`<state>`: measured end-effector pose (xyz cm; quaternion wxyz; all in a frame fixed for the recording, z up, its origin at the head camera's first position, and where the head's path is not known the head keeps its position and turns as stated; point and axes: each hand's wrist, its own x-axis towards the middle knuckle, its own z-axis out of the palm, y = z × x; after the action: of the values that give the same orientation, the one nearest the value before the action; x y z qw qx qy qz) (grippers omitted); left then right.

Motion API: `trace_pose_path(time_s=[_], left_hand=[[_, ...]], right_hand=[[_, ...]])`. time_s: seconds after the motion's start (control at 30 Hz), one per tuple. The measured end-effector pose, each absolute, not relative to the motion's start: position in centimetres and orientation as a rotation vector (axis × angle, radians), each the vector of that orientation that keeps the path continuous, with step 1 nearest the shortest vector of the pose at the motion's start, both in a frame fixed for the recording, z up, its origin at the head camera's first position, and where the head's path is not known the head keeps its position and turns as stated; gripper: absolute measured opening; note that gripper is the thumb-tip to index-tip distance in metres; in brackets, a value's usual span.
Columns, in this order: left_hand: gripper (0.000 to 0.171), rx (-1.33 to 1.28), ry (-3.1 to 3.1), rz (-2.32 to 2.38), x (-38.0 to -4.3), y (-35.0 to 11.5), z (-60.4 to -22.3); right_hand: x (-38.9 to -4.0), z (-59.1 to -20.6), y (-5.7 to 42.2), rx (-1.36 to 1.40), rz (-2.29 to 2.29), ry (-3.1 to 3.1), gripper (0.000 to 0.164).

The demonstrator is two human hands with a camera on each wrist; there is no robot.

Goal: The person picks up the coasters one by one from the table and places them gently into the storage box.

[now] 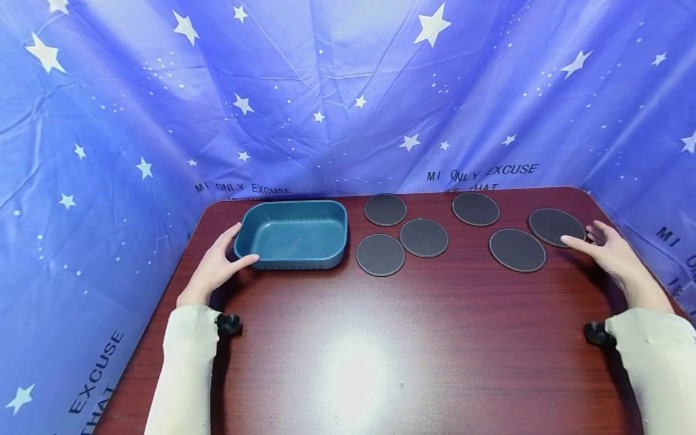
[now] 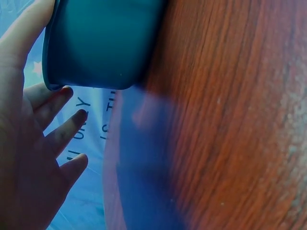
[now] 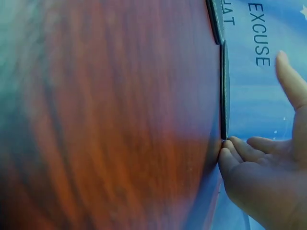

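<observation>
Smooth plastic basin (image 1: 296, 264), matt coasters (image 1: 424, 238), glossy wood-grain table (image 1: 451, 338), cloth backdrop (image 1: 326, 78)

Creased blue-violet fabric (image 1: 326, 66) with white stars (image 1: 432, 25) hangs from nine through twelve to three o'clock; black lettering (image 1: 511, 170) shows near two and eight; a glossy reddish-brown wood-grain tabletop (image 1: 462, 338) spreads below, bright glare (image 1: 356, 374) at six.

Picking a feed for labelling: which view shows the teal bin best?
Head: the teal bin shows nearly whole, rim and inside floor visible. Left wrist shows only part, cut off at the top of the frame; right wrist shows none.
</observation>
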<state>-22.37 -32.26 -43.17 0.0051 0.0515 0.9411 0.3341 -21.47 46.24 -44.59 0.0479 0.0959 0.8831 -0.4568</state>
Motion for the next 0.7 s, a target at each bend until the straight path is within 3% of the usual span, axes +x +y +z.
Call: trace_pose_path(time_s=[0.4,0.7], left_hand=[[0.098,0.146,2.949,1.052,-22.5,-32.4,-43.2],[0.099,0.143,2.926,1.048,-22.4,-32.2,-43.1]], right_hand=[[-23.1,-44.5,45.8,0.183,-1.019,2.887,0.112],[-24.0,-44.7,45.7,0.131,-0.771,3.081,0.107]])
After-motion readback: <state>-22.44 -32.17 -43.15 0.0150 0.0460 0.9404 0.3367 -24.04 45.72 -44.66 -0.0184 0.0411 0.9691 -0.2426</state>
